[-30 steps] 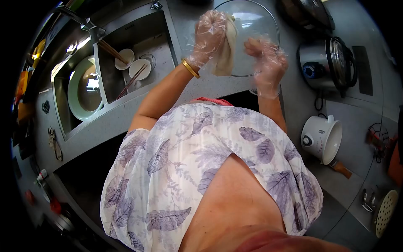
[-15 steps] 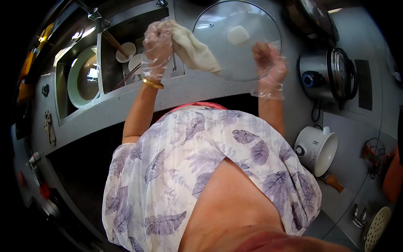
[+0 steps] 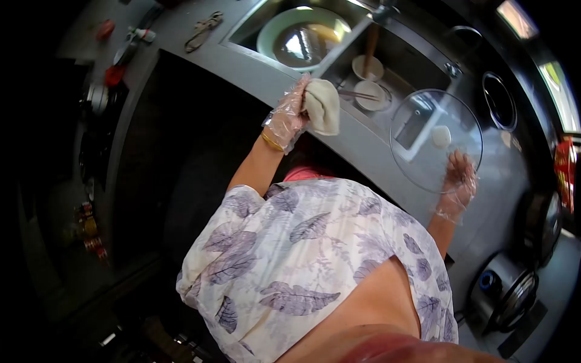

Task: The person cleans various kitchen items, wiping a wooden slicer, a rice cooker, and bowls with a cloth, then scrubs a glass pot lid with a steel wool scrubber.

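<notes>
My left hand, in a clear plastic glove and with a yellow bangle at the wrist, is closed around a bunched off-white cloth. The cloth hangs just in front of the counter edge beside the sink. My right hand, also gloved, has curled fingers at the lower right rim of a round glass lid with a white knob. The fingers overlap the rim; their exact hold is partly hidden. Through the glass shows the right end of the double sink.
In the left basin sits a pale green bowl of brownish liquid. Small white bowls with chopsticks lie in the other basin. A pressure cooker stands at right. Tied cord lies on the counter.
The view has turned left. My left hand has carried the cloth left along the counter, past the right basin. The lid, with my right hand, now overlaps the sink's right end.
</notes>
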Demonstrator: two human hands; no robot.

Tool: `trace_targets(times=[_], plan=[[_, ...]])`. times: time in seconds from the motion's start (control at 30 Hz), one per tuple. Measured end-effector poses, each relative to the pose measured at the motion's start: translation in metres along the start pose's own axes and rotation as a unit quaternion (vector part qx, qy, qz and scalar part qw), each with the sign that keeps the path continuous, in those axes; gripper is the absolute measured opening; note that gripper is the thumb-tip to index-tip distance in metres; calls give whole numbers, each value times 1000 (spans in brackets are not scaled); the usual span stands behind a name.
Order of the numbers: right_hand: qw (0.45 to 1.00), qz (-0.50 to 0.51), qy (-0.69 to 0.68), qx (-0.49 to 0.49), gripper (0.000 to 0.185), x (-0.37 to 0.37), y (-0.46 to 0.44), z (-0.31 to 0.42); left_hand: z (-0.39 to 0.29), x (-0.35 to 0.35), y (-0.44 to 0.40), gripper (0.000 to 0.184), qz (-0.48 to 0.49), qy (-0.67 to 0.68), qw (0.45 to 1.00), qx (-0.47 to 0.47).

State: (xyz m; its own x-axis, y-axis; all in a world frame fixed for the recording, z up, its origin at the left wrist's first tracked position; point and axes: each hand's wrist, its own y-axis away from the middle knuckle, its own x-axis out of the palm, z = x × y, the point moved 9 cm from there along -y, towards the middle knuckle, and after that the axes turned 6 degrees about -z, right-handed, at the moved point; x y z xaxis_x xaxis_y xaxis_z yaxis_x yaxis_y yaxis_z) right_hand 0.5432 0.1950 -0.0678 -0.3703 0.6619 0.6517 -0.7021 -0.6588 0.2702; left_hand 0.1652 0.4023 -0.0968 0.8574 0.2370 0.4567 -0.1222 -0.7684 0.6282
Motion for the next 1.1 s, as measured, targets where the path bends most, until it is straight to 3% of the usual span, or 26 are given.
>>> trace_targets(times=[0.2, 0.3, 0.37, 0.43, 0.5, 0.53, 0.63, 0.67, 0.73, 0.77, 0.9, 0.97, 1.03, 1.1], plan=[[999, 8, 35, 8, 32, -12, -10, -4, -92, 7, 20, 29, 16, 15, 990, 138], [995, 93, -38, 31, 33, -17, -17, -3, -163, 33, 38, 27, 23, 19, 971, 236], [999, 23, 16, 17, 34, -29, -6, 3, -216, 43, 50, 28, -12, 5, 916, 400], [998, -31, 46, 13, 34, -33, 8, 9, -274, 49, 42, 27, -42, -62, 829, 554], [997, -56, 46, 5, 33, -34, 18, 16, -339, 54, 4, 31, -32, -202, 685, 699], [997, -61, 40, 3, 31, -23, 17, 22, -342, 76, 45, 34, -191, -325, 450, 809], [992, -100, 80, 11, 29, 16, 39, 42, -361, 65, -60, 50, -246, -549, 480, 639], [991, -100, 88, 13, 28, 28, 42, 46, -346, 49, -97, 70, -282, -665, 500, 478], [987, -118, 108, 13, 29, 40, 43, 49, -323, 70, -120, 76, -303, -771, 412, 379], [990, -120, 74, -4, 29, -40, 42, 31, -259, 99, -117, 80, -316, -806, 339, 368], [991, -129, 38, -10, 30, -54, 49, 22, -222, 190, -107, 80, -91, -766, 357, 527], [992, -122, 31, -24, 31, -49, 50, 27, -209, 221, -139, 81, -65, -800, 345, 487], [991, -133, 17, -26, 30, -45, 57, 28, -207, 243, -169, 79, -81, -815, 279, 502], [989, -147, 16, -24, 30, -43, 65, 24, -210, 245, -189, 71, -89, -825, 287, 479]])
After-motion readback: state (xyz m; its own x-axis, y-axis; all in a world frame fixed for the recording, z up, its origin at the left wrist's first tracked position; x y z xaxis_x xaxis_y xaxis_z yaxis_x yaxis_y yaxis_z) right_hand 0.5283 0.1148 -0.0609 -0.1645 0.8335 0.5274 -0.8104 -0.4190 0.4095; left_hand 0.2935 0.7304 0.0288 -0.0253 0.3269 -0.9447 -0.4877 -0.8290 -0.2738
